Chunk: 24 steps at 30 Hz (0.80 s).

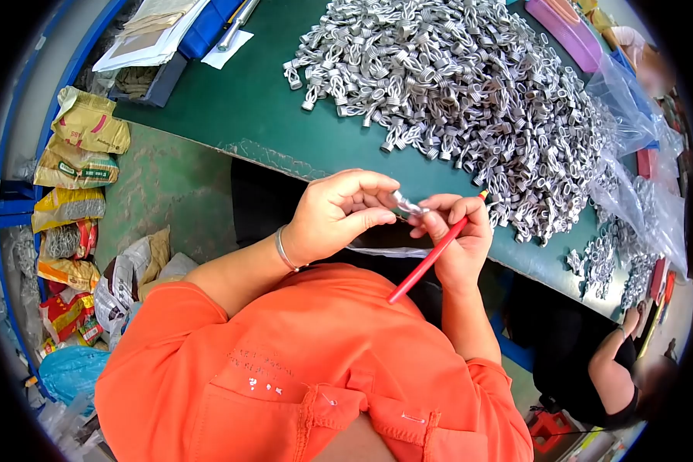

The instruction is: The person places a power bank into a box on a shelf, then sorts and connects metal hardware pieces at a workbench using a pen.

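My right hand [460, 237] pinches a small metal piece [410, 205] between thumb and fingertips, with a red stick-like tool [430, 260] lodged in the same grip, its yellowish end pointing up toward the counter [262, 112]. My left hand [327, 217] is half curled, thumb and forefinger apart at the piece's other end; I can't tell whether they press on it or sit just beside it. The piece is up in front of me, near the counter's edge and short of the big pile of metal pieces [454, 96]. To handle it well, I'd steady that far end with light fingertips, since something so small and smooth could easily twist or slip. I'd rather turn the piece than bend my wrists, check each side in good light, and mind the tool so its end doesn't catch the pile.
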Tool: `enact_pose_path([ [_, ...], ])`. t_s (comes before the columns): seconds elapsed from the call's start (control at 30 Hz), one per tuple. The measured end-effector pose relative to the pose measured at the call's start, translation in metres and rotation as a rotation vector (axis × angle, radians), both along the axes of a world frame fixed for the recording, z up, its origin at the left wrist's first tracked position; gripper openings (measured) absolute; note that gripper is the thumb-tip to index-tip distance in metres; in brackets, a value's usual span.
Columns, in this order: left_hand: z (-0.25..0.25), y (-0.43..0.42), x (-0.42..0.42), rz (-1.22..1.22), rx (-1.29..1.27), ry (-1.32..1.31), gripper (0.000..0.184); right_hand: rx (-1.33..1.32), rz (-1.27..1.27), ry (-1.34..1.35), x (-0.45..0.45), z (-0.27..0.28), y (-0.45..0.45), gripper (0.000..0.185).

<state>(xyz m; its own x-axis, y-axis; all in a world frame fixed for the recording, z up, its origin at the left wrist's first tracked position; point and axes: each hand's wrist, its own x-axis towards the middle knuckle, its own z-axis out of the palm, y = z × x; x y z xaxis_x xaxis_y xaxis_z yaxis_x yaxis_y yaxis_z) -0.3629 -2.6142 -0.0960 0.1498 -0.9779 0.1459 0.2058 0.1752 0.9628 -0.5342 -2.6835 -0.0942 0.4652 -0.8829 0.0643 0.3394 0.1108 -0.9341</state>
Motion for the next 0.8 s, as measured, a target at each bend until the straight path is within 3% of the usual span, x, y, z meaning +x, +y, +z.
enact_pose_path([
  [0.1,0.003,0.002,0.002,-0.03,0.067,0.016,0.024,0.104,-0.001,0.034,-0.002,0.001,-0.001,0.023],
  [0.57,0.001,0.003,0.004,-0.074,0.167,0.078,0.019,0.109,0.015,-0.044,-0.002,-0.004,-0.003,0.021],
  [0.8,0.002,0.002,0.005,-0.069,0.112,0.023,0.02,-0.09,-0.003,-0.012,-0.004,-0.008,-0.003,0.024],
])
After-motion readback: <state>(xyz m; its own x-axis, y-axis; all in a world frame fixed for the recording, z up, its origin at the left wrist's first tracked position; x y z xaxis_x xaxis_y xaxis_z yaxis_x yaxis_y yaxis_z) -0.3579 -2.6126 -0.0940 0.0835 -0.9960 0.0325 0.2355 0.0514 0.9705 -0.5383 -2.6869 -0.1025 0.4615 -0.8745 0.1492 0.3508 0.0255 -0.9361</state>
